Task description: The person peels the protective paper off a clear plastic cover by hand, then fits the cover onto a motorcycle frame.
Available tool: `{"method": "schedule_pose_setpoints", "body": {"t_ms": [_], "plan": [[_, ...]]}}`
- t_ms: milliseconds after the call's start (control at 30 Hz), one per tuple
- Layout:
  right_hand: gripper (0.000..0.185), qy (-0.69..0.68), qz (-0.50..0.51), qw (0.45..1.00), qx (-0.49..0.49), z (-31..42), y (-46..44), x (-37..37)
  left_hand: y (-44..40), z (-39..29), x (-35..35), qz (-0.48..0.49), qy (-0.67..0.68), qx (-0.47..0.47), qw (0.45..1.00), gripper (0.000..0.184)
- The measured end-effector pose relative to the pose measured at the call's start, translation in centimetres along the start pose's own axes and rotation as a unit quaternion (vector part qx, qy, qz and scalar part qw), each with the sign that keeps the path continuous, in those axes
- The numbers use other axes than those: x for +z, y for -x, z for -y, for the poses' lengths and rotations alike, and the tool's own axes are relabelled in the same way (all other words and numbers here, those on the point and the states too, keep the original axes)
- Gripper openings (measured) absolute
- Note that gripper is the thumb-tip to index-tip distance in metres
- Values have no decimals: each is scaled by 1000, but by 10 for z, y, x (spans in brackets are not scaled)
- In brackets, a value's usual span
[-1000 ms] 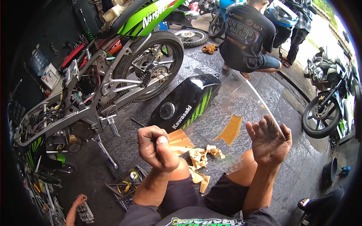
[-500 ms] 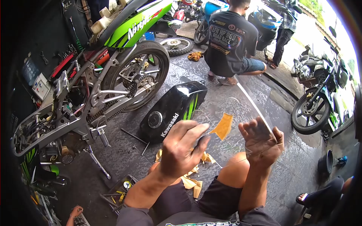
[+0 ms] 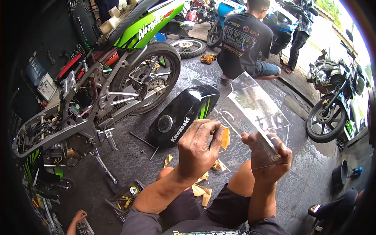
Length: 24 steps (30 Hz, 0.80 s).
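Note:
My right hand (image 3: 268, 156) grips a clear plastic sheet (image 3: 260, 103) near its lower end, with the thumb and fingers around it. The sheet is tilted, and the floor shows through it. Beside its left edge, the fingers of my left hand (image 3: 199, 147) are pinched together; what lies between the fingertips is hidden. A yellow-brown paper piece (image 3: 225, 138) shows just right of those fingertips, partly covered by them. Crumpled brown paper (image 3: 202, 192) lies between my knees.
A black and green fuel tank (image 3: 184, 113) lies on the floor ahead. On the left stands a partly stripped motorcycle (image 3: 111, 96), with a tool tray (image 3: 127, 197) below. A person (image 3: 244, 43) crouches ahead; another person's arm (image 3: 76, 223) is at lower left. A motorcycle (image 3: 333, 109) stands right.
The clear sheet has turned, so its face shows more widely. My left hand has moved rightward from its earlier fist position to beside the sheet, and its fingers have drawn together since half a second ago.

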State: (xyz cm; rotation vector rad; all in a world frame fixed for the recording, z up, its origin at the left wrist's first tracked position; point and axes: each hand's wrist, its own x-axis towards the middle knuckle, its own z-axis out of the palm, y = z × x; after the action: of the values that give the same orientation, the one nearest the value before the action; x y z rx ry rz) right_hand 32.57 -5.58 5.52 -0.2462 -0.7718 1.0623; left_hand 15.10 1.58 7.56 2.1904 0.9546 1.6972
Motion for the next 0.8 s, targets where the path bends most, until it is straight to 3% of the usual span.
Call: {"method": "schedule_pose_setpoints", "body": {"t_ms": [167,233,300,367,433,800], "plan": [[57,48,-10,999,16,-1,2,-1,4,2,0,21,13,-2,1000,11],[57,2,-24,1000,0,-2,3,3,8,2,0,31,39,-28,998,10],[57,-23,-23,999,-3,-1,3,3,11,6,2,11,37,14,999,10],[57,-49,-19,999,-7,0,2,4,9,0,1,-8,44,-14,999,12],[58,12,-12,1000,16,2,3,7,7,-4,-1,-31,62,-56,996,12],[58,58,6,998,-15,-9,12,14,20,5,11,-61,24,-5,998,12]]}}
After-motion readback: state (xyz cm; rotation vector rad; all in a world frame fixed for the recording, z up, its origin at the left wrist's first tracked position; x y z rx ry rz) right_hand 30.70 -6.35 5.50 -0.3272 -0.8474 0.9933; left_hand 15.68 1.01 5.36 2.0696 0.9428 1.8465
